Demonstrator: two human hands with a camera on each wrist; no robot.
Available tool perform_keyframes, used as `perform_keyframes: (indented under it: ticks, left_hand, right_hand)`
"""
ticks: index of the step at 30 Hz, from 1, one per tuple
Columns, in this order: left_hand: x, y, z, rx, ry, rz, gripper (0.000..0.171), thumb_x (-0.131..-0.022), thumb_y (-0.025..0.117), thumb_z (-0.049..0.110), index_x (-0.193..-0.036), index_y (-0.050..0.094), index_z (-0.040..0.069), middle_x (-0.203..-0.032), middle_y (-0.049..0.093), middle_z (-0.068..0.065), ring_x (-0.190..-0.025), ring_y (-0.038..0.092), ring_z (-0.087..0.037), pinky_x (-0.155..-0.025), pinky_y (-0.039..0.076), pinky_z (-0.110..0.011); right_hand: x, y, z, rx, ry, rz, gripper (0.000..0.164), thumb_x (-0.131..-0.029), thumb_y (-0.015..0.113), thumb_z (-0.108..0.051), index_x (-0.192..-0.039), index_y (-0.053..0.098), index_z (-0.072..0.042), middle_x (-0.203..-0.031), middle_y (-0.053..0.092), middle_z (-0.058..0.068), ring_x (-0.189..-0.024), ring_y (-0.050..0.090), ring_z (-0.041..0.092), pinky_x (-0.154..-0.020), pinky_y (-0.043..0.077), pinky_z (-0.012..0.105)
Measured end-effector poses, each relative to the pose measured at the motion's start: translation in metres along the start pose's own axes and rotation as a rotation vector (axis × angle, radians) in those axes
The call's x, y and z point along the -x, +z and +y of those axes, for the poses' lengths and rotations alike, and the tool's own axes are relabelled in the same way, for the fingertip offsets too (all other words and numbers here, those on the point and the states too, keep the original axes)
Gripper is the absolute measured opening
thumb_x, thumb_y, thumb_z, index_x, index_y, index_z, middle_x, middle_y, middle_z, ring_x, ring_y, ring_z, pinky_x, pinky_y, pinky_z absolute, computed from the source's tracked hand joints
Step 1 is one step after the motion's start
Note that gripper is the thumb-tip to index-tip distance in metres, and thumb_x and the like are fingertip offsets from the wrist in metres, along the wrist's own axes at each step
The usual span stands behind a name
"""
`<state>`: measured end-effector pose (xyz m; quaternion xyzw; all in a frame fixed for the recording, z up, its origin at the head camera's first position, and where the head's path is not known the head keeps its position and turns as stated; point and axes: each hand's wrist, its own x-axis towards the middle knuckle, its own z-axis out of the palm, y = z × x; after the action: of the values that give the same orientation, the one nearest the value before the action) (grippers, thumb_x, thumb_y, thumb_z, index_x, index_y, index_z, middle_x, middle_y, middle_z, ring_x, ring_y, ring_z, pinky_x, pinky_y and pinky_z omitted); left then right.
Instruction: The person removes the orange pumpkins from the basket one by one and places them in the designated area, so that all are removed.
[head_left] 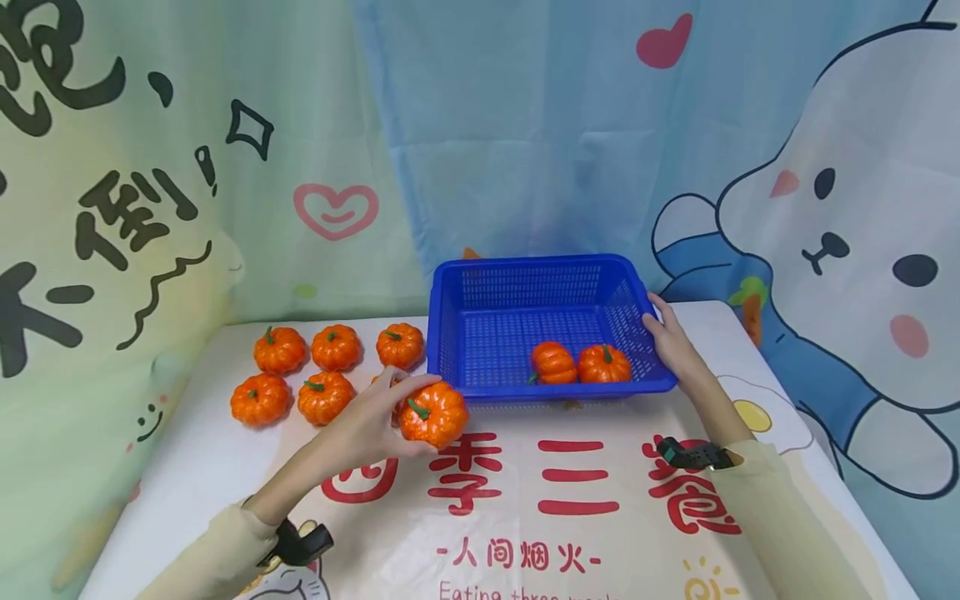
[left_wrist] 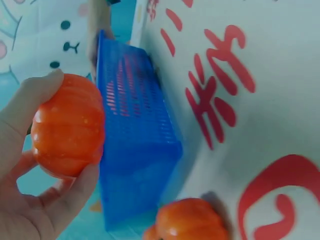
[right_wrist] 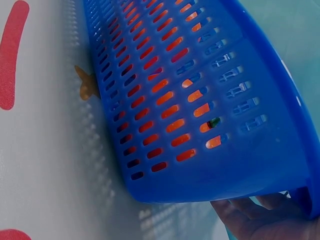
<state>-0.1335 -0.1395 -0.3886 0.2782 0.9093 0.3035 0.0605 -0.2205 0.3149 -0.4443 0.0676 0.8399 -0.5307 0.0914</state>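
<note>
My left hand [head_left: 378, 417] grips a small orange toy pumpkin [head_left: 433, 415] with a green stem, held off the table just in front of the blue plastic basket's [head_left: 480, 391] left front corner. In the left wrist view, the thumb and fingers curl round that pumpkin [left_wrist: 69, 127]. My right hand [head_left: 671, 337] holds the basket by its right end; in the right wrist view its fingers [right_wrist: 245, 215] lie against the end wall under the rim. Inside the basket, two pumpkins [head_left: 553, 363] [head_left: 604, 364] rest side by side near the front right.
Left of the basket, several more pumpkins [head_left: 280, 350] stand in two rows on the printed white tablecloth [head_left: 555, 533]. One there is mostly hidden behind my left hand. A printed curtain [head_left: 525, 125] hangs right behind the table.
</note>
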Motion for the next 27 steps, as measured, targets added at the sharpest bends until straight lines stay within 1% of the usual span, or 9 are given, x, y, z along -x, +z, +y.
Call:
perform_keyframes:
  ticks: [7,9,13,14,18,20,22,23,27]
  left_hand:
    - [0.032,0.007,-0.018,0.042,-0.104,-0.008,0.078,-0.068,0.087,0.040,-0.137,0.052,0.024,-0.116,0.053,-0.009,-0.100,0.055,-0.020,-0.078,0.056,-0.034]
    - [0.042,0.010,-0.024,0.055,-0.151,-0.023,0.078,-0.068,0.086,0.042,-0.137,0.053,0.024,-0.113,0.053,-0.010,-0.099,0.055,-0.022,-0.080,0.055,-0.038]
    - [0.064,0.010,-0.039,0.083,-0.263,-0.025,0.079,-0.069,0.086,0.044,-0.137,0.052,0.024,-0.120,0.053,-0.014,-0.104,0.056,-0.026,-0.087,0.054,-0.047]
    - [0.071,0.009,-0.044,0.091,-0.294,-0.026,0.079,-0.069,0.086,0.043,-0.138,0.052,0.023,-0.118,0.053,-0.014,-0.102,0.055,-0.026,-0.084,0.054,-0.043]
    - [0.100,-0.004,-0.066,0.078,-0.480,-0.028,0.083,-0.069,0.084,0.047,-0.141,0.048,0.022,-0.116,0.052,-0.014,-0.095,0.052,-0.023,-0.071,0.052,-0.031]
    - [0.116,-0.015,-0.081,0.050,-0.581,-0.046,0.088,-0.070,0.082,0.051,-0.143,0.045,0.017,-0.111,0.050,-0.015,-0.089,0.049,-0.021,-0.064,0.047,-0.026]
    - [0.131,-0.028,-0.099,0.004,-0.649,-0.052,0.091,-0.072,0.079,0.053,-0.144,0.042,0.011,-0.111,0.049,-0.019,-0.087,0.049,-0.023,-0.063,0.045,-0.027]
    - [0.137,-0.035,-0.109,-0.022,-0.674,-0.053,0.092,-0.074,0.077,0.055,-0.144,0.041,0.008,-0.110,0.049,-0.021,-0.087,0.049,-0.024,-0.063,0.044,-0.027]
    - [0.158,-0.056,-0.145,-0.137,-0.687,0.015,0.091,-0.078,0.075,0.052,-0.141,0.040,-0.003,-0.108,0.049,-0.030,-0.089,0.050,-0.032,-0.062,0.040,-0.029]
  right_hand:
    - [-0.004,0.000,0.010,0.010,-0.016,0.007,0.062,-0.105,0.020,-0.042,-0.156,-0.009,-0.021,-0.162,-0.001,0.024,-0.146,0.010,0.051,-0.114,0.008,0.071]
    - [-0.003,-0.001,0.010,0.008,-0.022,0.009,0.062,-0.105,0.020,-0.042,-0.156,-0.008,-0.021,-0.162,-0.001,0.024,-0.146,0.009,0.051,-0.114,0.007,0.071]
    - [-0.003,-0.001,0.010,0.015,-0.023,0.015,0.062,-0.105,0.020,-0.042,-0.156,-0.008,-0.021,-0.162,-0.002,0.023,-0.146,0.009,0.051,-0.114,0.007,0.071]
    - [-0.003,0.000,0.010,0.015,-0.022,0.016,0.062,-0.105,0.020,-0.042,-0.156,-0.008,-0.021,-0.162,-0.002,0.023,-0.146,0.009,0.051,-0.114,0.007,0.072]
    - [-0.002,0.002,0.010,0.017,-0.014,0.009,0.062,-0.105,0.020,-0.042,-0.156,-0.008,-0.021,-0.162,-0.001,0.023,-0.146,0.009,0.051,-0.113,0.008,0.072]
    - [-0.002,0.003,0.010,0.014,-0.012,0.006,0.063,-0.105,0.021,-0.043,-0.156,-0.008,-0.021,-0.162,-0.001,0.023,-0.146,0.009,0.051,-0.113,0.008,0.072]
    - [-0.002,0.003,0.009,0.016,-0.010,0.011,0.063,-0.105,0.021,-0.043,-0.156,-0.008,-0.022,-0.162,0.000,0.023,-0.146,0.010,0.051,-0.113,0.008,0.072]
    - [-0.003,0.002,0.009,0.018,-0.009,0.014,0.063,-0.105,0.021,-0.043,-0.156,-0.008,-0.022,-0.162,0.000,0.023,-0.146,0.010,0.051,-0.113,0.008,0.072]
    - [-0.004,0.001,0.009,0.012,-0.014,0.015,0.062,-0.105,0.020,-0.042,-0.156,-0.009,-0.022,-0.162,-0.001,0.023,-0.146,0.011,0.052,-0.113,0.008,0.072]
